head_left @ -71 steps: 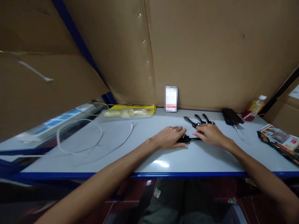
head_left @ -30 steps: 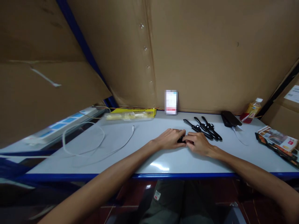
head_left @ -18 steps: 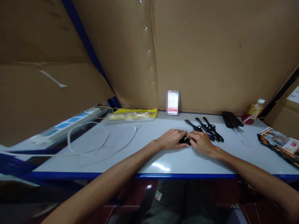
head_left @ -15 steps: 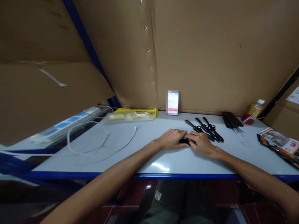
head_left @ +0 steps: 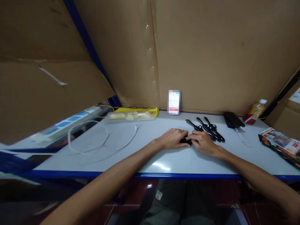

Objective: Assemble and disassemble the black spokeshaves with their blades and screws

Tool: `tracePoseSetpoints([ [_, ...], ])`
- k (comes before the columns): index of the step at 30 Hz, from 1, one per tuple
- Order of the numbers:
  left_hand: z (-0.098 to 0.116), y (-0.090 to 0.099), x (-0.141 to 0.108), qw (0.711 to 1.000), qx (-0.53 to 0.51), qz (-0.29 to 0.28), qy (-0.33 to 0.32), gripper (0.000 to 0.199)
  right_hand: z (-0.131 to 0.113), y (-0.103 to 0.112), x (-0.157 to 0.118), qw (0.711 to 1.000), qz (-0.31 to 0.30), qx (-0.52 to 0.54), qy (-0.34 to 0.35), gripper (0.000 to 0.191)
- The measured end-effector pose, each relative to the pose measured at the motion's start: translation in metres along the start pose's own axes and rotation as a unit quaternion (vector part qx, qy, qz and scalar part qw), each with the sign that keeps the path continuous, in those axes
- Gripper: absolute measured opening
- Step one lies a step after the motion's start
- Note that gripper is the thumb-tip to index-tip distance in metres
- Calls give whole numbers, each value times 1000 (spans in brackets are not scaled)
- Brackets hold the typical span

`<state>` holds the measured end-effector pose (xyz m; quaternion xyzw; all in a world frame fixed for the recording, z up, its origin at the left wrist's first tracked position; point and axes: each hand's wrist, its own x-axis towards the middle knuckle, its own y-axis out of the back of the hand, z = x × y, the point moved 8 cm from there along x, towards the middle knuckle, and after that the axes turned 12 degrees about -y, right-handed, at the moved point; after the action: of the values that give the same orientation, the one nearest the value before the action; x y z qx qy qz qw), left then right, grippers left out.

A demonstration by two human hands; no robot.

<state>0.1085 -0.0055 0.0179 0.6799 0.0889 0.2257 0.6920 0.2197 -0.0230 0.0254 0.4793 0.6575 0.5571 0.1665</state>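
- In the head view, the left hand [head_left: 174, 138] is bending over a small black piece [head_left: 186, 141] on the white tabletop [head_left: 152, 157], its thumb lying along the near side and its fingers along the far side; it is gripping the piece, probably to keep it from sliding.
- The right hand [head_left: 201, 142] is meeting it from the other side, fingers bent and fingertips touching the piece; whether they are pinching or only pressing is staying hidden, so its closure one cannot tell.
- The black piece is sitting between both hands, near the middle of the tabletop and mostly covered; the person is likely resting it there because the flat surface is bearing its weight.
- Three black handled tools [head_left: 207, 128] are lying just beyond the right hand, side by side and slanting, perhaps grouped so for easy reach.
- A phone [head_left: 174, 102] is standing upright near the cardboard wall [head_left: 199, 62], seemingly leaning on it so that its lit screen is facing the person.
- A dark device [head_left: 233, 120] and a drink bottle [head_left: 255, 112] are occupying the far right, apparently out of the hands' way.
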Motion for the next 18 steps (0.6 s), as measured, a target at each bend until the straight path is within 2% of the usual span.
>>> tracePoseSetpoints([
  [5, 0, 1, 0, 1000, 2, 4, 0, 53, 4, 2, 1, 1000, 20, -9, -20, 34],
  [12, 0, -1, 0, 1000, -1, 1, -4, 44, -5, -1, -2, 999, -14, -6, 29, 36],
  [18, -1, -1, 0, 1000, 9, 14, -8, 49, -1, 3, -2, 999, 33, 15, 8, 37],
])
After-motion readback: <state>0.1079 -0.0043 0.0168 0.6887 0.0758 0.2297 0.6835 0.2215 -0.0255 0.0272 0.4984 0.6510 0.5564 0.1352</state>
